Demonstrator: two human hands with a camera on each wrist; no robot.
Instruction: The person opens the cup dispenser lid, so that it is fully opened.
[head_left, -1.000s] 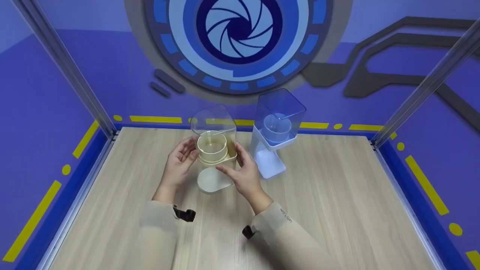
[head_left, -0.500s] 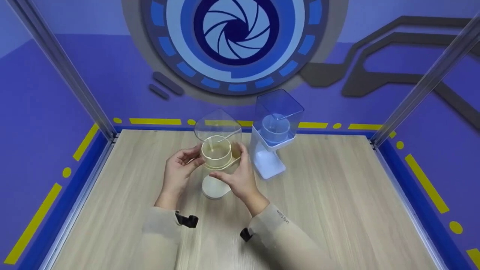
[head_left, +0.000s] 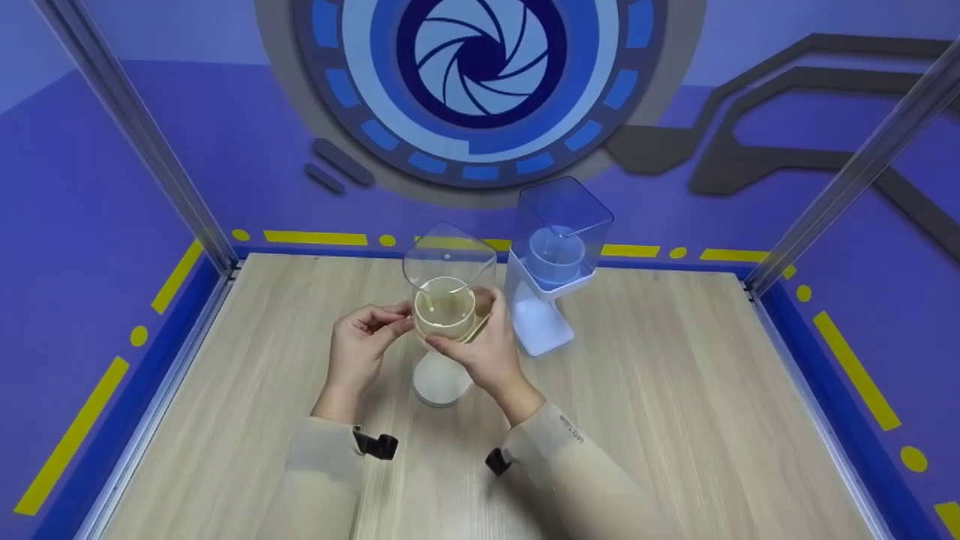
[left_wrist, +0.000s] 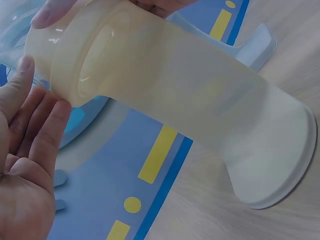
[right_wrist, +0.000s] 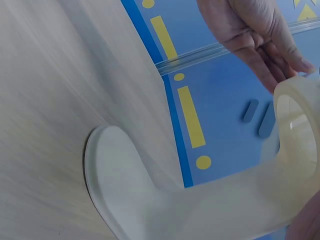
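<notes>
A cream stand [head_left: 442,379] with a round cup [head_left: 445,307] and a clear hood [head_left: 450,259] is between the two hands. My left hand [head_left: 360,356] pinches the edge of its round upper part from the left, thumb and fingertips at the rim. From the right, my right hand [head_left: 491,349] grips the same part, its thumb across the front. In the left wrist view, the column slopes down to a rounded foot [left_wrist: 275,160]. The foot [right_wrist: 117,175] also shows in the right wrist view, with my left hand [right_wrist: 255,37] at the rim. Some right fingers are hidden.
A white and blue stand [head_left: 544,330] with a square tinted hood [head_left: 566,206] and a blue cup [head_left: 556,259] is just right of the cream one. Patterned blue panels and metal posts border the wooden table [head_left: 675,412].
The cream stand has shifted right and slightly nearer, and its hood has turned. My left thumb and fingers have come closer together at its edge.
</notes>
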